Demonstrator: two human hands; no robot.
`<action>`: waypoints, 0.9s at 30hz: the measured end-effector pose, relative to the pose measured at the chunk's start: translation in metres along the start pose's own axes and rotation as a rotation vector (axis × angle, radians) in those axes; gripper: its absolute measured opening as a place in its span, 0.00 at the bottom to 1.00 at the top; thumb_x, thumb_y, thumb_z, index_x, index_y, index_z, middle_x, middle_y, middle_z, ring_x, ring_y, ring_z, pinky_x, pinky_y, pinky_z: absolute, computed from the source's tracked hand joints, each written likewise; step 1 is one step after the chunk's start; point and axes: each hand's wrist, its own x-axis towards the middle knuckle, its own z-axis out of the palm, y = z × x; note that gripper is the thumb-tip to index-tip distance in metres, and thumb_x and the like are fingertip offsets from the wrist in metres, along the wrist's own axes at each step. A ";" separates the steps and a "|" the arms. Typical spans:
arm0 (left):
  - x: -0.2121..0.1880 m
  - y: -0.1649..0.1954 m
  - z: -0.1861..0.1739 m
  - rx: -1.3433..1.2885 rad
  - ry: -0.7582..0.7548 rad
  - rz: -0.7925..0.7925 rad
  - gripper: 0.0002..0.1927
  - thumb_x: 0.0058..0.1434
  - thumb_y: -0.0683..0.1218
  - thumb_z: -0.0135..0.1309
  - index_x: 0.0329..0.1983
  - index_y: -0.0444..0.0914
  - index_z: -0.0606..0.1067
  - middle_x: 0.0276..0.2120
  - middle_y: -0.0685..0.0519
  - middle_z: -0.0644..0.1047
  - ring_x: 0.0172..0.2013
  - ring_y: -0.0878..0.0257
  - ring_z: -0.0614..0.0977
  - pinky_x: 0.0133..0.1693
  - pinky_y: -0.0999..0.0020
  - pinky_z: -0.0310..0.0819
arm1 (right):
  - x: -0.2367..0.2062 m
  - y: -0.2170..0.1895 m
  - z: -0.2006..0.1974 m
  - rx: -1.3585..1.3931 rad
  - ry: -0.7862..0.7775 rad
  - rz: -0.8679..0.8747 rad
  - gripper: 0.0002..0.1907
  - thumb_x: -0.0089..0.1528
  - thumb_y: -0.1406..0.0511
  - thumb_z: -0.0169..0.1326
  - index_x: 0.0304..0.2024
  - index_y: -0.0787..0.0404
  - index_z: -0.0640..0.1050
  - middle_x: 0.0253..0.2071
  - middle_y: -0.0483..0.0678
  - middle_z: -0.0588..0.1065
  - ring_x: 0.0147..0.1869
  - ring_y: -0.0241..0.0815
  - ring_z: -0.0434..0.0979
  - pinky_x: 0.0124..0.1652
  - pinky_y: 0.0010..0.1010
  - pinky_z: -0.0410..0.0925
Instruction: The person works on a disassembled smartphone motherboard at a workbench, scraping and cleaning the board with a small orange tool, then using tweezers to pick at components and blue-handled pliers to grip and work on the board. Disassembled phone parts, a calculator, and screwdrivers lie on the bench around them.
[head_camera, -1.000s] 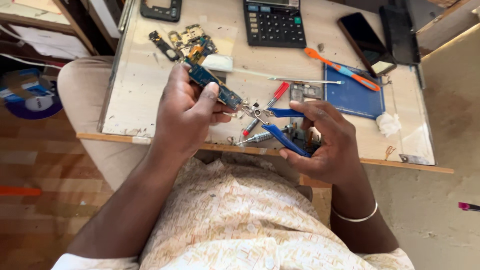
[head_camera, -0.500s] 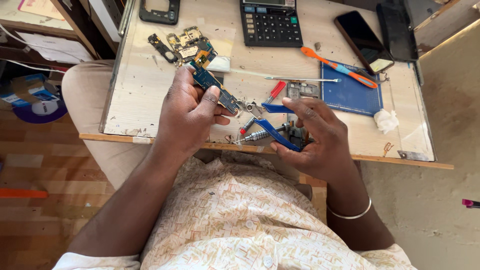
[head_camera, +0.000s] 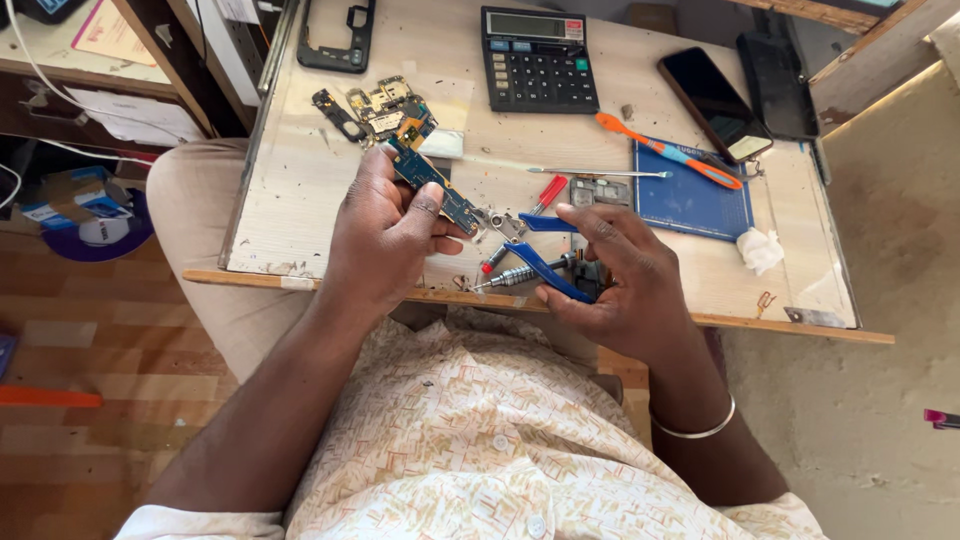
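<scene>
Now the person is gripping one blue circuit board (head_camera: 432, 180) in the left hand (head_camera: 385, 240), above the table (head_camera: 300, 215). The right hand (head_camera: 620, 275) is closing around one pair of blue-handled pliers (head_camera: 535, 250), its tip near the board. Behind are lying one calculator (head_camera: 538, 60), two dark phones (head_camera: 712, 100), and one orange screwdriver (head_camera: 668, 150).
</scene>
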 end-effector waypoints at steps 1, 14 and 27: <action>0.000 0.000 0.000 0.003 -0.001 -0.006 0.11 0.71 0.38 0.43 0.54 0.35 0.60 0.36 0.48 0.79 0.32 0.65 0.85 0.31 0.74 0.83 | 0.000 0.000 0.000 -0.002 0.003 0.000 0.39 0.49 0.63 0.73 0.63 0.60 0.75 0.52 0.52 0.76 0.42 0.39 0.76 0.41 0.29 0.74; -0.001 -0.002 -0.003 0.027 -0.016 0.025 0.09 0.73 0.38 0.44 0.53 0.34 0.61 0.38 0.48 0.78 0.34 0.67 0.84 0.33 0.73 0.84 | -0.003 0.003 0.000 0.014 0.031 -0.005 0.37 0.51 0.64 0.73 0.62 0.61 0.76 0.52 0.51 0.76 0.41 0.37 0.75 0.40 0.27 0.73; -0.006 0.003 -0.004 -0.014 -0.030 0.083 0.15 0.71 0.36 0.48 0.57 0.32 0.61 0.41 0.48 0.77 0.38 0.65 0.84 0.35 0.73 0.85 | -0.001 0.000 -0.001 -0.002 0.027 -0.049 0.39 0.50 0.64 0.73 0.63 0.61 0.74 0.53 0.53 0.75 0.45 0.40 0.77 0.42 0.28 0.74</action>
